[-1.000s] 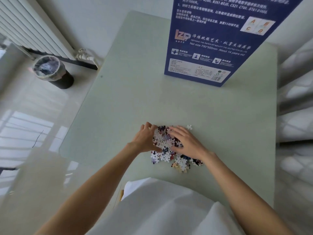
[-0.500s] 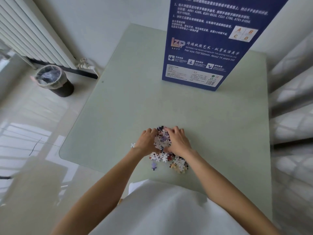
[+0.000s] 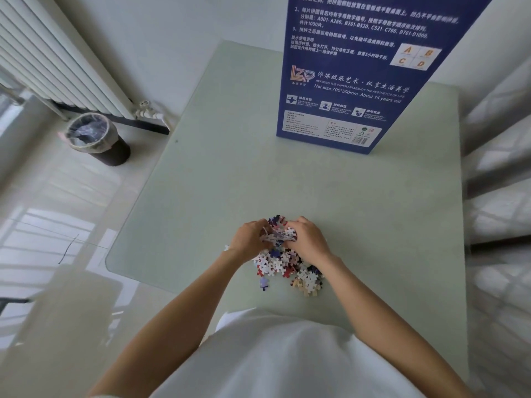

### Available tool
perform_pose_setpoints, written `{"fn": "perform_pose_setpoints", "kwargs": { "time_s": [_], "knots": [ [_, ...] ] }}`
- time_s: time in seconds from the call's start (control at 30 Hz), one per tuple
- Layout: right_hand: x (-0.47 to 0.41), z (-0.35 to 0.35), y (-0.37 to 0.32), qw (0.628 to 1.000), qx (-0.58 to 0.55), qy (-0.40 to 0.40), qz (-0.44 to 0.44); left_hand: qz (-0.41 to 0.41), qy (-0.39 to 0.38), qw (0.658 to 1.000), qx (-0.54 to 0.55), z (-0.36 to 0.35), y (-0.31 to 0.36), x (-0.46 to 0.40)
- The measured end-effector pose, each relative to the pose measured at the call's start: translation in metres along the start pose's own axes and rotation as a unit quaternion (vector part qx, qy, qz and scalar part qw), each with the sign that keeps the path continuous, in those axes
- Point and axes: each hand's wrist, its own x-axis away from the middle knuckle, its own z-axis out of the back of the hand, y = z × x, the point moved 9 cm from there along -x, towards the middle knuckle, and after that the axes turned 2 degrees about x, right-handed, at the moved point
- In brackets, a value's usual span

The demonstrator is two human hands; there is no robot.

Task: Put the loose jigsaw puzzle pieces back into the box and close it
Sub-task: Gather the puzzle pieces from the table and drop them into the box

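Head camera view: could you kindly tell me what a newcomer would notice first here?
Most striking is the tall blue box standing upright at the far side of the pale green table. Near the front edge, the left hand and right hand scoop up a bunch from the heap of puzzle pieces.

Head-worn view, steeply down, apparently near table (image 3: 330,191)

A pale green table (image 3: 230,182) stands by a white radiator (image 3: 51,61), a lined bin (image 3: 94,139) on the glossy floor (image 3: 43,202).
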Motion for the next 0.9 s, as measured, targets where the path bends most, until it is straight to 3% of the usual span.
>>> {"fn": "perform_pose_setpoints", "kwargs": {
  "time_s": [0.33,0.6,0.77,0.9],
  "knots": [
    [0.005,0.032,0.028,0.995,-0.060,0.076,-0.030,-0.005,-0.007,1.000,-0.001,0.005,0.001,-0.003],
    [0.006,0.045,0.036,0.994,-0.071,0.069,-0.036,-0.022,0.019,0.999,0.028,0.021,0.012,-0.005],
    [0.012,0.090,0.020,0.994,-0.076,0.081,0.007,-0.102,0.080,0.990,0.049,0.065,0.055,-0.005],
    [0.012,0.186,-0.011,0.981,-0.109,0.146,0.071,-0.184,0.159,0.965,0.095,0.140,0.114,-0.009]
  ]
}}
